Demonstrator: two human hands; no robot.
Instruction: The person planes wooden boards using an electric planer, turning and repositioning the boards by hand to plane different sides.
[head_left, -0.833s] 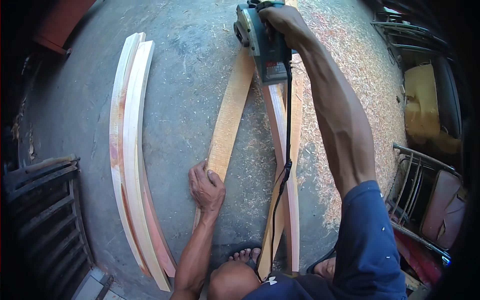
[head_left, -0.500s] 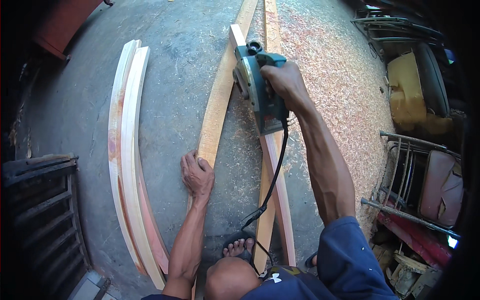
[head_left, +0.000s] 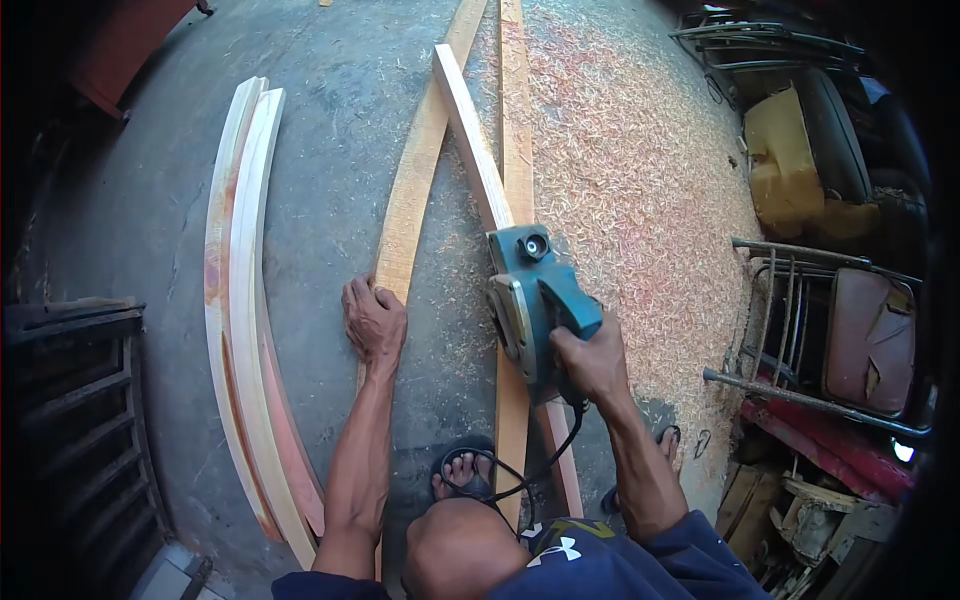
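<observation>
My right hand [head_left: 592,358] is wrapped round the rear handle of a teal electric planer [head_left: 522,285]. The planer rests on a narrow pale wooden batten [head_left: 470,135], which shows ahead of it and again behind it. A black cord trails from the planer's back toward my feet. My left hand [head_left: 376,320] is closed over the near part of a flat, yellowish board [head_left: 412,215], its thumb on top. That board slants away under the batten's far end. Another long board [head_left: 515,130] runs beneath the batten on the right.
Several planed battens [head_left: 245,230] lie together on the concrete floor at the left. Wood shavings [head_left: 630,170] cover the floor at right. Metal-framed chairs [head_left: 865,340] and scrap line the right edge. A dark slatted frame [head_left: 85,420] stands at left. A sandalled foot [head_left: 465,472] is near the cord.
My right hand has drawn the planer back toward me along the batten, uncovering more of its far length. My left hand keeps its grip on the board. The view has shifted slightly.
</observation>
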